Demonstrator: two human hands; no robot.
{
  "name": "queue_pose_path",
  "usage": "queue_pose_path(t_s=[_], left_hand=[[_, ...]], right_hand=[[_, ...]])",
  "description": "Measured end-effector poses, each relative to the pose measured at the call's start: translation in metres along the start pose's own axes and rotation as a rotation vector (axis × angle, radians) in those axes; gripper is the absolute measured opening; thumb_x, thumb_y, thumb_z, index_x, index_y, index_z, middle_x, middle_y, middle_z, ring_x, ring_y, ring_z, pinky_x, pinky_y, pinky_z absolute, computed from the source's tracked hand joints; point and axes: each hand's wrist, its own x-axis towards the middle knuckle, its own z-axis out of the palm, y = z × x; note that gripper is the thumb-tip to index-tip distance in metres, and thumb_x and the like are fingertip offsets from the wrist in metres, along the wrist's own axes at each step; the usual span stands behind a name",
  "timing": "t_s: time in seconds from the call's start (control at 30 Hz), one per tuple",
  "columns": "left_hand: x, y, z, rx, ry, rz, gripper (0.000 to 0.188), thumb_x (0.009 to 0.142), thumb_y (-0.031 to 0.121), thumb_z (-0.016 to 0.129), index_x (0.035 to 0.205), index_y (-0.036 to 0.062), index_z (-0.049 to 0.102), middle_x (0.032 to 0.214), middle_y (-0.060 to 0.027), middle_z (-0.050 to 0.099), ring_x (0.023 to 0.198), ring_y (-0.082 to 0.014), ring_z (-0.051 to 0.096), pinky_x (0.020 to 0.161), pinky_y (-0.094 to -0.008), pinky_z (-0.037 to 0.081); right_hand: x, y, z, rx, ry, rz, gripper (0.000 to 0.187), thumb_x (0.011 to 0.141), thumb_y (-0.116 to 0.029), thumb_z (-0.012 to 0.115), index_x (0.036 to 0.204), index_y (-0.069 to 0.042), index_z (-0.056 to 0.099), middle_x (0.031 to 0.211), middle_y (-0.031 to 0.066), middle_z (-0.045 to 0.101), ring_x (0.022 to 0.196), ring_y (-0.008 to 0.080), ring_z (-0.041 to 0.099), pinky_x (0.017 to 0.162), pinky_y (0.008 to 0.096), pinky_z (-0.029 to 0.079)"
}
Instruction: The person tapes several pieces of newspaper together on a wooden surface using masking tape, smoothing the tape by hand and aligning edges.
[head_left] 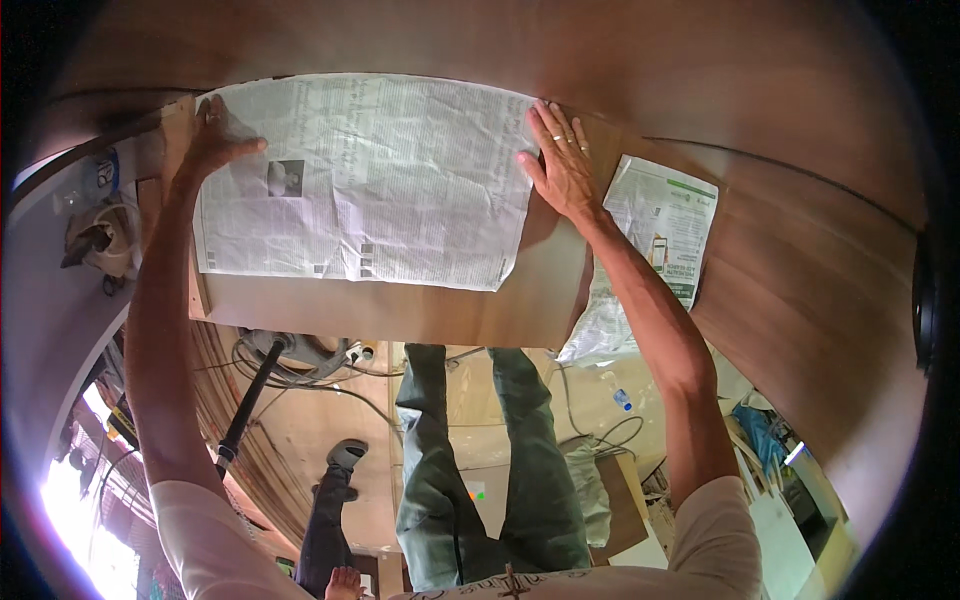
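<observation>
A large printed newspaper sheet (400, 180) lies spread on a brown wooden panel (400, 310), slightly creased, its far edge against a brown wood-grained surface. At its left corner rests my left hand (213, 145), thumb stretched out over the paper and fingers toward the far edge. My right hand (563, 160) lies flat along the sheet's right edge, fingers apart, with rings on it. Neither hand grips anything. Beside my right forearm is a smaller newspaper piece (675, 225), partly hidden by that arm.
Below the panel, a black pole-like tube (250, 400) and cables (340, 380) lie over the floor. Another person's leg (325, 530) and hand (345, 583) show at the lower left. A small blue-capped bottle (622, 400) lies right of my legs. Wood offcuts stand at right.
</observation>
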Motion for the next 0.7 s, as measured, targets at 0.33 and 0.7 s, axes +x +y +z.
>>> queue_pose_path(t_s=[0.33,0.7], left_hand=[[0.015,0.012,0.017,0.032,-0.099,0.055,0.148,0.058,0.067,0.088,0.159,-0.0048,0.007,0.164,-0.0286,0.011,0.152,-0.0422,0.019,0.121,-0.0482,0.029],[0.013,-0.018,0.012,-0.005,0.174,0.130,0.130,0.056,0.057,0.093,0.152,-0.0048,0.031,0.153,-0.0282,0.034,0.143,-0.0399,0.036,0.119,-0.0445,0.032]], right_hand=[[-0.026,-0.038,-0.021,-0.057,0.047,0.042,0.070,0.095,-0.037,0.065,0.153,-0.009,0.039,0.161,0.0132,0.032,0.149,0.0327,0.031,0.121,0.0589,0.020],[-0.097,-0.108,0.019,0.053,-0.305,-0.142,0.067,0.098,-0.039,0.059,0.157,-0.018,0.035,0.166,0.0064,0.024,0.154,0.0281,0.021,0.123,0.0591,0.014]])
